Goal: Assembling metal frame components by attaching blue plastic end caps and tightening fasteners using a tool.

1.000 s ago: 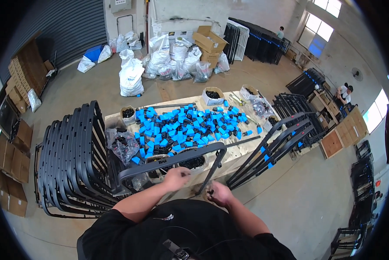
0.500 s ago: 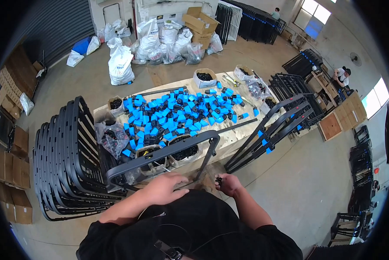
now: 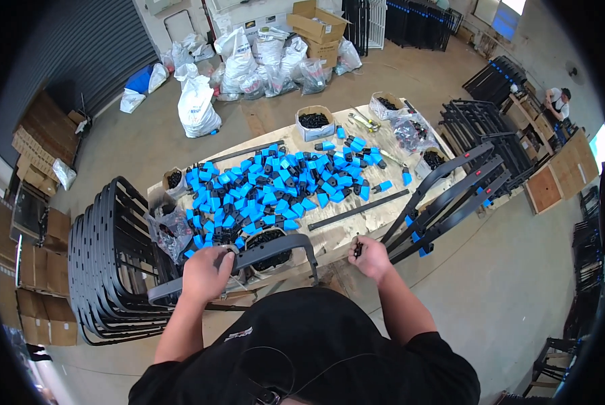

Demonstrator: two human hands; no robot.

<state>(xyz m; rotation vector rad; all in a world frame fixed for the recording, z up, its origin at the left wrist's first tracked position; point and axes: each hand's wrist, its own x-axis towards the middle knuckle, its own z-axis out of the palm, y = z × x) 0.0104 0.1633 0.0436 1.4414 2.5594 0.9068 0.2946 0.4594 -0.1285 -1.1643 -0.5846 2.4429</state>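
Left hand (image 3: 206, 277) takes hold of a black frame (image 3: 272, 250).
Clear of it half a second ago, the hand now wraps it at eleven o'clock, apparently steadying it; the right hand (image 3: 373, 260), at one, curls closed over small black parts (image 3: 358, 250). Blue-and-black fittings (image 3: 279, 182) crowd the table (image 3: 343, 227) at twelve, white sacks (image 3: 238, 64) beyond.
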